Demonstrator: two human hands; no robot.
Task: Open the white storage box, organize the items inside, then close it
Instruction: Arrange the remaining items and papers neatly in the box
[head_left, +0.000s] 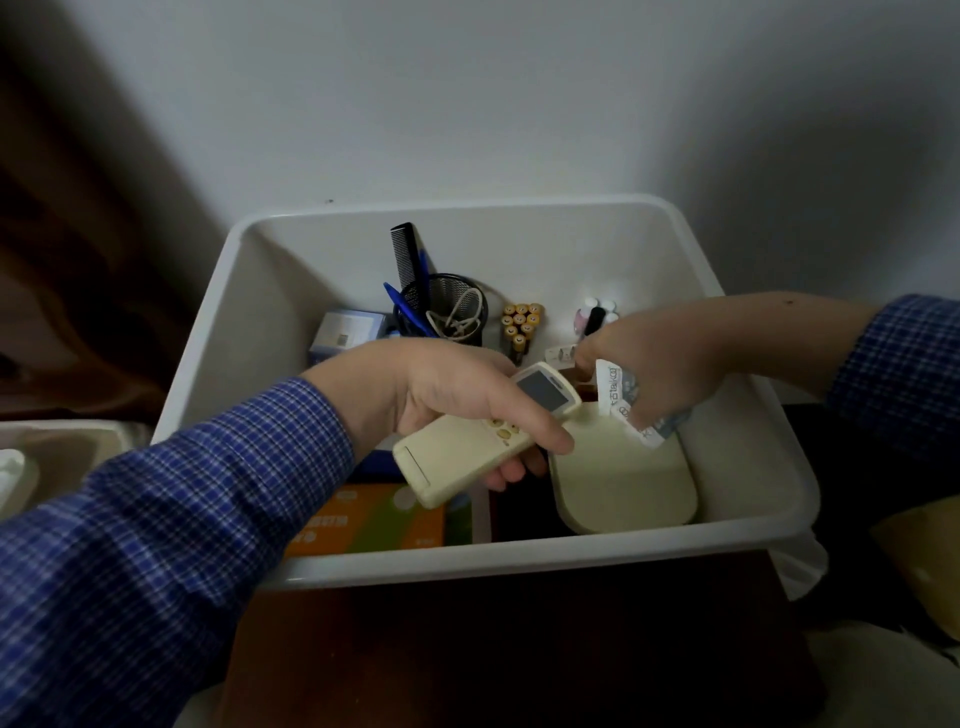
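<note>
The white storage box stands open against the wall, no lid on it. My left hand grips a cream remote control above the box's middle. My right hand reaches in from the right and holds a white printed packet over a cream flat case. Inside at the back sit a black mesh cup with a comb and blue pens, a cluster of yellow batteries and small bottles.
A small white-blue carton lies left of the mesh cup. An orange and green box lies at the front left inside. The storage box rests on a dark brown surface. A white object is at the far left.
</note>
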